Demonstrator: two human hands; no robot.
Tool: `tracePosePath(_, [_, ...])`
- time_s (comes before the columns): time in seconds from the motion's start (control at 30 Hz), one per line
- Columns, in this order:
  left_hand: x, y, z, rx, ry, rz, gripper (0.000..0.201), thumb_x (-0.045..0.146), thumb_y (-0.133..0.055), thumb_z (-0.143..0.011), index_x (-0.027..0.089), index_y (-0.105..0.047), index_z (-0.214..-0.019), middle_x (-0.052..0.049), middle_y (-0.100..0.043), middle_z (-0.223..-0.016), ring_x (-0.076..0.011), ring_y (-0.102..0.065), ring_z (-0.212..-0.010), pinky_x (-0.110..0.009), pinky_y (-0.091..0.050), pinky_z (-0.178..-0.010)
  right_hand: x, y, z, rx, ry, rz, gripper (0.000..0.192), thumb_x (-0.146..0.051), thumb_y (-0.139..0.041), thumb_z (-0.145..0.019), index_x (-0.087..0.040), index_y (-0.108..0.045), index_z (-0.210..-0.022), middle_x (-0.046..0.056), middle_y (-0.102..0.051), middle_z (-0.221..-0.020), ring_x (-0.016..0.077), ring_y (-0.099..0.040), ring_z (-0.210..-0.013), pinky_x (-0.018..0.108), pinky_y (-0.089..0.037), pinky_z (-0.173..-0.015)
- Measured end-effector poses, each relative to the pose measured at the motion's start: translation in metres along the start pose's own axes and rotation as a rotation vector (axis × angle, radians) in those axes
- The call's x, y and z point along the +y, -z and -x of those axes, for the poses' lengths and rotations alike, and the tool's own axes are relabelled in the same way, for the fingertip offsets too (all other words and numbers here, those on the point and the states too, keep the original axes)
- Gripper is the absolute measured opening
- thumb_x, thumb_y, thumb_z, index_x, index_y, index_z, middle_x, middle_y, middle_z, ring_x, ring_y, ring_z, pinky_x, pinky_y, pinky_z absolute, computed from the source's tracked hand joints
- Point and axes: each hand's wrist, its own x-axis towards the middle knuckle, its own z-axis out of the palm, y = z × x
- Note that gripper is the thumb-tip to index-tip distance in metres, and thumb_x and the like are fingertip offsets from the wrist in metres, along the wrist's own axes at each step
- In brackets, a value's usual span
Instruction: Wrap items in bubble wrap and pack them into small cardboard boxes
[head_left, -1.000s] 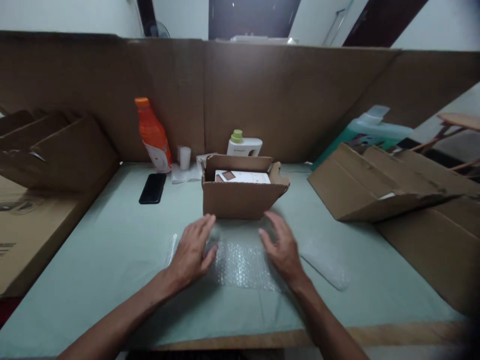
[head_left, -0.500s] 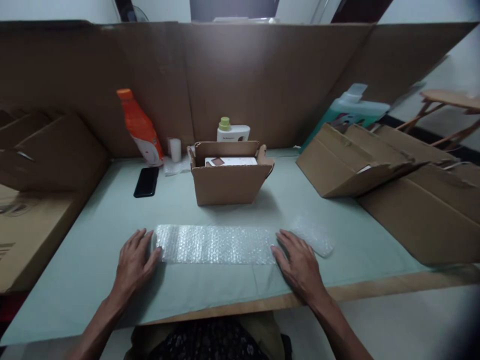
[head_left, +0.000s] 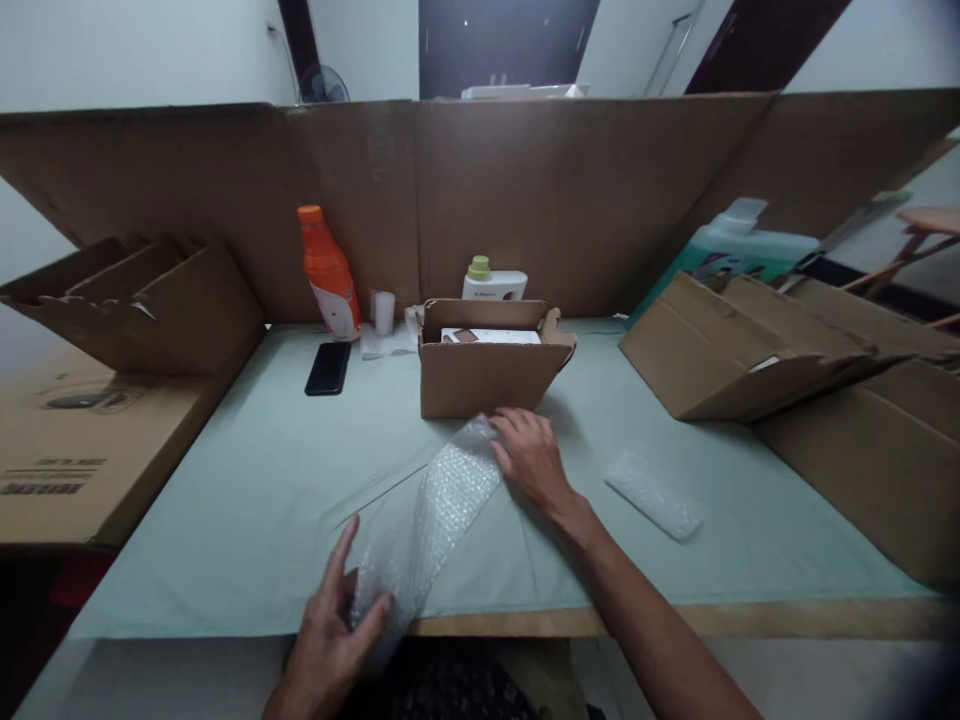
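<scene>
A long strip of clear bubble wrap point(head_left: 459, 480) lies slantwise before me, its near end at the table's front edge. My left hand point(head_left: 330, 620) is at that near end, thumb over the wrap and the other fingers partly hidden behind it, index finger stretched out. At the far end, my right hand point(head_left: 532, 455) has its fingers and thumb closed on the corner, just in front of a small open cardboard box point(head_left: 487, 380). A white printed carton point(head_left: 491, 337) stands inside that box. To the right lies a smaller folded piece of bubble wrap point(head_left: 654, 495).
Behind the box are a white bottle with a green cap point(head_left: 495, 285), an orange bottle point(head_left: 330, 270) and a white roll point(head_left: 384, 313). A black phone point(head_left: 328, 368) lies left. Cardboard boxes point(head_left: 720, 350) flank the right, more point(head_left: 172, 310) the left. A cardboard wall point(head_left: 525, 190) backs the table.
The bubble wrap strip has turned from lying crosswise to slanting away from me. My right hand moved up and left with its far end; my left hand came nearer, to the front edge.
</scene>
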Motion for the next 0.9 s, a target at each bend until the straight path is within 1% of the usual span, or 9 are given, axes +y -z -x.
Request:
tracePosePath(0.1, [-0.004,-0.005,0.014,-0.307,0.021,0.146,0.093,0.049,-0.062,-0.083,0.022,-0.018,-0.160,-0.012,-0.069,-0.117,-0.0232,-0.069,-0.090,-0.038,-0.055,-0.086,-0.007,-0.010,-0.019,0.000,-0.007,-0.022,0.036,-0.019,-0.058,-0.091,-0.016,-0.062,-0.127,0.015,-0.066,-0.129,0.0303,-0.057,-0.115,0.043,-0.040,-0.096])
tracePosePath(0.17, [-0.006,0.002,0.014,-0.515,0.022,0.224,0.088,0.048,-0.061,-0.084,0.022,-0.021,-0.159,-0.009,-0.070,-0.105,-0.0223,-0.068,-0.085,-0.037,-0.055,-0.081,-0.005,-0.014,-0.020,-0.014,-0.017,-0.041,0.035,-0.022,-0.055,-0.093,-0.016,-0.063,-0.127,0.015,-0.067,-0.127,0.0306,-0.058,-0.112,0.044,-0.041,-0.094])
tracePosePath(0.23, [-0.006,0.013,0.011,-0.628,0.028,0.239,0.080,0.039,-0.059,-0.083,0.024,-0.029,-0.155,-0.007,-0.068,-0.101,-0.0217,-0.068,-0.085,-0.038,-0.055,-0.081,0.002,-0.017,-0.021,-0.045,-0.021,-0.066,0.032,-0.021,-0.053,-0.093,-0.018,-0.066,-0.123,0.013,-0.070,-0.121,0.0308,-0.059,-0.107,0.044,-0.043,-0.090])
tracePosePath(0.43, [0.004,0.023,0.004,-0.657,-0.130,-0.186,0.061,0.020,-0.053,-0.082,0.031,-0.049,-0.142,-0.009,-0.071,-0.111,-0.0265,-0.068,-0.097,-0.045,-0.055,-0.088,0.021,-0.038,-0.050,-0.133,-0.007,-0.171,0.034,-0.014,-0.051,-0.090,-0.021,-0.072,-0.115,0.009,-0.074,-0.110,0.0302,-0.060,-0.104,0.048,-0.047,-0.094])
tracePosePath(0.57, [0.014,0.015,0.005,-0.730,-0.225,-0.212,0.050,0.014,-0.049,-0.085,0.032,-0.061,-0.131,-0.007,-0.072,-0.120,-0.0262,-0.068,-0.108,-0.043,-0.053,-0.094,0.028,-0.037,-0.063,-0.172,0.005,-0.245,0.040,-0.010,-0.050,-0.086,-0.021,-0.070,-0.119,0.009,-0.073,-0.117,0.0274,-0.061,-0.113,0.047,-0.049,-0.101])
tracePosePath(0.67, [0.016,0.009,0.008,-0.743,-0.020,-0.032,0.036,0.026,-0.056,-0.088,0.029,-0.066,-0.122,-0.007,-0.072,-0.115,-0.0257,-0.068,-0.103,-0.042,-0.054,-0.089,0.029,-0.004,-0.031,-0.229,0.059,-0.318,0.048,-0.010,-0.053,-0.084,-0.022,-0.064,-0.129,0.008,-0.067,-0.131,0.0250,-0.059,-0.124,0.046,-0.047,-0.107])
tracePosePath(0.77, [0.017,0.001,0.008,-0.719,0.248,0.353,0.042,0.037,-0.064,-0.087,0.024,-0.063,-0.127,-0.007,-0.072,-0.103,-0.0205,-0.069,-0.086,-0.036,-0.054,-0.078,0.013,0.043,0.039,-0.402,0.168,-0.479,0.065,-0.016,-0.061,-0.085,-0.027,-0.047,-0.148,0.007,-0.056,-0.148,0.0253,-0.053,-0.133,0.047,-0.046,-0.110])
tracePosePath(0.83, [0.020,-0.007,0.002,-0.658,0.311,0.554,0.050,0.040,-0.067,-0.087,0.021,-0.059,-0.133,-0.007,-0.072,-0.100,-0.0172,-0.067,-0.080,-0.033,-0.053,-0.076,-0.009,0.063,0.087,-0.517,0.180,-0.557,0.081,-0.027,-0.071,-0.084,-0.031,-0.034,-0.156,0.008,-0.050,-0.153,0.0280,-0.050,-0.137,0.048,-0.047,-0.109])
tracePosePath(0.9, [0.027,-0.016,-0.008,-0.633,0.328,0.628,0.056,0.042,-0.069,-0.087,0.017,-0.055,-0.135,-0.009,-0.073,-0.098,-0.0165,-0.067,-0.078,-0.032,-0.051,-0.076,-0.036,0.065,0.120,-0.482,0.091,-0.642,0.087,-0.034,-0.075,-0.083,-0.029,-0.030,-0.158,0.011,-0.057,-0.146,0.0290,-0.056,-0.130,0.046,-0.052,-0.104])
